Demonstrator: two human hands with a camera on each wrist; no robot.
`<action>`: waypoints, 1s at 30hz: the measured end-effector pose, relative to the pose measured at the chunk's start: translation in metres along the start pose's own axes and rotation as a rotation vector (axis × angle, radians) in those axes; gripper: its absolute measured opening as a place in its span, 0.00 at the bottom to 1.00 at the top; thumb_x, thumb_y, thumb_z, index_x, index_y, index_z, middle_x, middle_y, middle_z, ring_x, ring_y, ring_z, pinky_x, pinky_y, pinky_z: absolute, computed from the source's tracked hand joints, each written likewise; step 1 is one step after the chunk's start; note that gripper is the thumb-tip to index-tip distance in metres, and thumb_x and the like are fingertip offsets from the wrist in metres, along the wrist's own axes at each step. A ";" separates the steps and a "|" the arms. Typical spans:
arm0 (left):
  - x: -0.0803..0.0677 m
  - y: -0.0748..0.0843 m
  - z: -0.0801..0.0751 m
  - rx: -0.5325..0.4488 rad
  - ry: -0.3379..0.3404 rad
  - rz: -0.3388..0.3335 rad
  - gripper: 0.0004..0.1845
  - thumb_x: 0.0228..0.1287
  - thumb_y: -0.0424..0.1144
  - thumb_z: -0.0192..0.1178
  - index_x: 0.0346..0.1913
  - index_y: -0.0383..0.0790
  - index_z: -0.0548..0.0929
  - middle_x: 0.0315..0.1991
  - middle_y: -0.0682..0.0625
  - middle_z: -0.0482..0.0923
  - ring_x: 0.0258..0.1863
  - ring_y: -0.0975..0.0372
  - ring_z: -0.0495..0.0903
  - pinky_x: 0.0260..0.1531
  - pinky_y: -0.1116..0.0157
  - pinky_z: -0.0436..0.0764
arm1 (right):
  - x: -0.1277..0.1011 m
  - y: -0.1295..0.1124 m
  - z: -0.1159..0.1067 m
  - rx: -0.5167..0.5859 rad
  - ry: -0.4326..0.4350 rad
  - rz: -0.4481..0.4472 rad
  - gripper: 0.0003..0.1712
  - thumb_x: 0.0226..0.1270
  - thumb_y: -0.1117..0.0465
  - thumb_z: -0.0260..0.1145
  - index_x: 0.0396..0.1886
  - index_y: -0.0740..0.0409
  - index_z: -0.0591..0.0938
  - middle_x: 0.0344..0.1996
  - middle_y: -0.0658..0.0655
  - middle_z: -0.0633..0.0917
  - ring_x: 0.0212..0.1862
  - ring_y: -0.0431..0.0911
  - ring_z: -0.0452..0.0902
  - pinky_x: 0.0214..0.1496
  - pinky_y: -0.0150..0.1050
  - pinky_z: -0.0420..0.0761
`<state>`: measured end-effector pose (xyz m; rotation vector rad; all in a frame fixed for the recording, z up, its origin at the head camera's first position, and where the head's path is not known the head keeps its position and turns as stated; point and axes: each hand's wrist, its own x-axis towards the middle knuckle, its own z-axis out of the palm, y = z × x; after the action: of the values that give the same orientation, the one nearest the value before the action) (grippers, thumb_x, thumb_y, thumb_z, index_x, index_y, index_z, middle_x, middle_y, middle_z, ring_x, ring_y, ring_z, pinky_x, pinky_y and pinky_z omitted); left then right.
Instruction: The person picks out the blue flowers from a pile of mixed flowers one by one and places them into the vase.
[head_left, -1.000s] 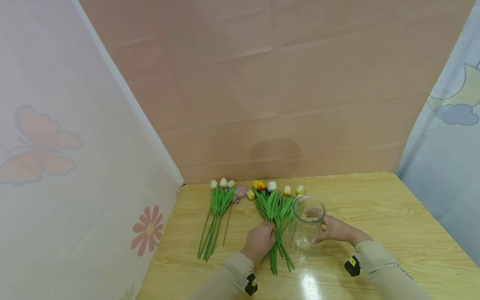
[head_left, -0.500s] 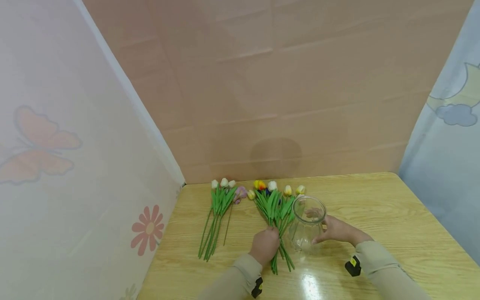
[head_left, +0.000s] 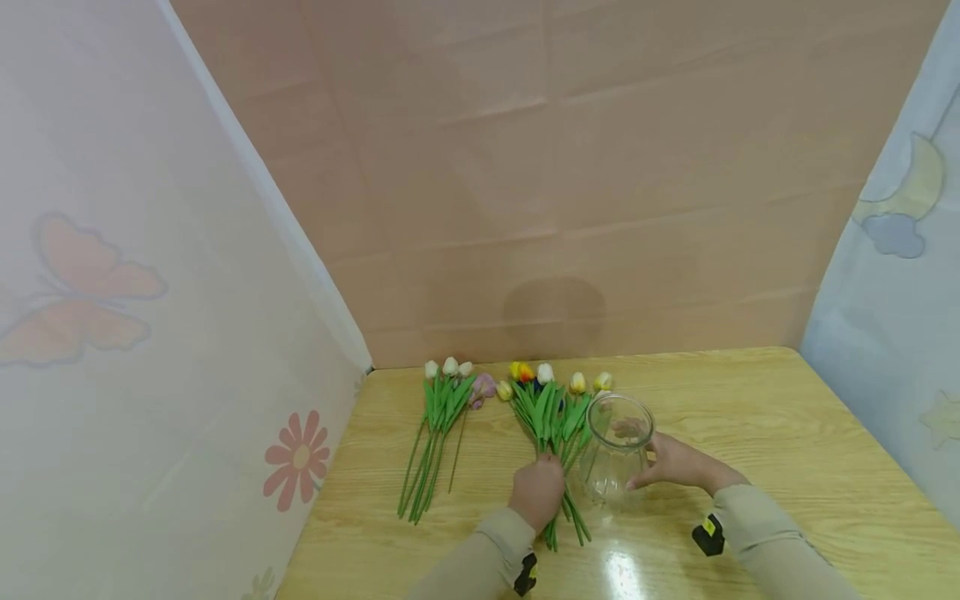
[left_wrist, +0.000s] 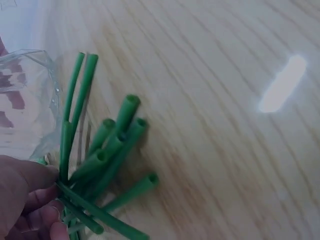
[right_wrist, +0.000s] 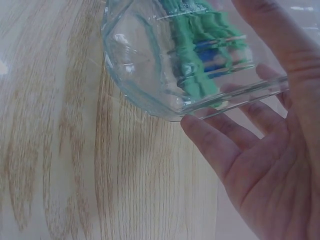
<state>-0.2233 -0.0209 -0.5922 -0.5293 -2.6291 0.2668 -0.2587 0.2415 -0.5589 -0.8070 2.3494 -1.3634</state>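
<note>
Wooden desk (head_left: 750, 433): left hand (head_left: 537, 493) gripping green-stemmed artificial tulip bunch (head_left: 551, 417), right hand (head_left: 675, 461) cupping clear, empty glass vase (head_left: 615, 450); nothing inserted yet.

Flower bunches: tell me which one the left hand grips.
The mixed-colour bunch beside the glass vase; the left hand grips its stems. The white-headed bunch lies untouched, farther left.
</note>
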 end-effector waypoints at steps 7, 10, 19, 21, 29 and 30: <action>0.004 0.000 -0.007 -0.121 -0.126 -0.063 0.14 0.60 0.43 0.66 0.19 0.47 0.78 0.16 0.57 0.72 0.10 0.69 0.70 0.06 0.71 0.68 | 0.001 0.001 0.000 0.004 -0.005 -0.003 0.53 0.52 0.60 0.77 0.72 0.67 0.56 0.69 0.75 0.60 0.65 0.79 0.54 0.55 0.71 0.68; 0.009 -0.002 -0.012 -0.231 -0.164 -0.140 0.13 0.60 0.41 0.66 0.21 0.46 0.76 0.11 0.56 0.69 0.08 0.69 0.68 0.04 0.72 0.64 | 0.000 0.001 0.000 -0.005 -0.009 0.002 0.53 0.53 0.59 0.76 0.73 0.67 0.56 0.69 0.75 0.60 0.66 0.78 0.53 0.55 0.70 0.68; 0.022 -0.016 -0.033 -0.288 -0.116 -0.227 0.03 0.61 0.42 0.67 0.34 0.48 0.83 0.13 0.56 0.75 0.09 0.68 0.72 0.06 0.72 0.64 | 0.000 -0.002 -0.003 0.001 -0.006 0.000 0.54 0.52 0.58 0.77 0.73 0.66 0.56 0.70 0.74 0.59 0.67 0.77 0.53 0.56 0.71 0.67; 0.024 -0.020 -0.035 -0.356 -0.145 -0.230 0.05 0.61 0.44 0.66 0.37 0.48 0.85 0.18 0.56 0.80 0.12 0.69 0.75 0.09 0.72 0.67 | 0.000 -0.002 -0.002 0.000 -0.007 -0.002 0.54 0.52 0.57 0.77 0.73 0.66 0.57 0.70 0.74 0.59 0.67 0.77 0.53 0.56 0.72 0.66; 0.029 -0.039 -0.043 -0.638 0.044 -0.232 0.08 0.67 0.43 0.61 0.44 0.46 0.86 0.30 0.56 0.84 0.19 0.74 0.76 0.16 0.78 0.69 | -0.001 -0.001 -0.003 -0.002 -0.006 -0.007 0.53 0.53 0.58 0.77 0.73 0.65 0.57 0.69 0.74 0.60 0.66 0.78 0.53 0.56 0.73 0.64; 0.030 -0.042 -0.045 -0.691 0.087 -0.237 0.09 0.68 0.44 0.60 0.45 0.45 0.85 0.29 0.56 0.83 0.19 0.75 0.75 0.16 0.79 0.68 | -0.001 -0.001 -0.003 0.000 -0.005 -0.007 0.53 0.53 0.58 0.77 0.73 0.65 0.57 0.69 0.74 0.60 0.66 0.78 0.53 0.56 0.73 0.64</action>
<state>-0.2409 -0.0425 -0.5299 -0.4134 -2.6169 -0.7438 -0.2587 0.2434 -0.5563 -0.8186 2.3450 -1.3623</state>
